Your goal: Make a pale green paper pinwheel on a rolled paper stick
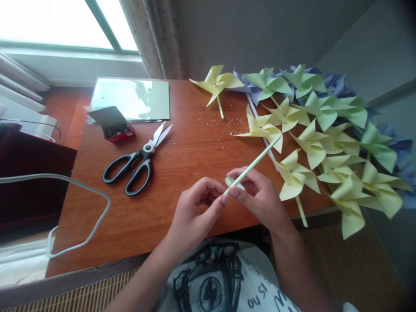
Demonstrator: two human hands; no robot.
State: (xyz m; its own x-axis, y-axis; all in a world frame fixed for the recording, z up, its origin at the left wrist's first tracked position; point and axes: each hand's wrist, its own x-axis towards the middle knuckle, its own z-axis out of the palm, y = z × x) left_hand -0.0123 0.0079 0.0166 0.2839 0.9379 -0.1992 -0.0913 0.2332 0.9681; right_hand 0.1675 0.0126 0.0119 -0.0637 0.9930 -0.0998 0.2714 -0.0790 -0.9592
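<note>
A thin pale yellow-green rolled-paper stick [255, 164] slants up to the right between my hands, above the front part of the table. The fingers of my left hand [203, 203] pinch its lower end. My right hand [256, 193] is closed around the stick a little higher up, and it also holds what looks like a small roll of clear tape [239, 186], partly hidden by the stick and fingers. Beyond the stick's upper tip lies a yellow paper pinwheel [261, 128].
Black-handled scissors [143, 158] lie with blades apart on the wooden table [182, 162]. Behind them are a red box [118, 132] of small pieces and a glossy sheet pack [130, 99]. Pinwheels [312, 145] crowd the right side. A white cable [104, 216] loops at left.
</note>
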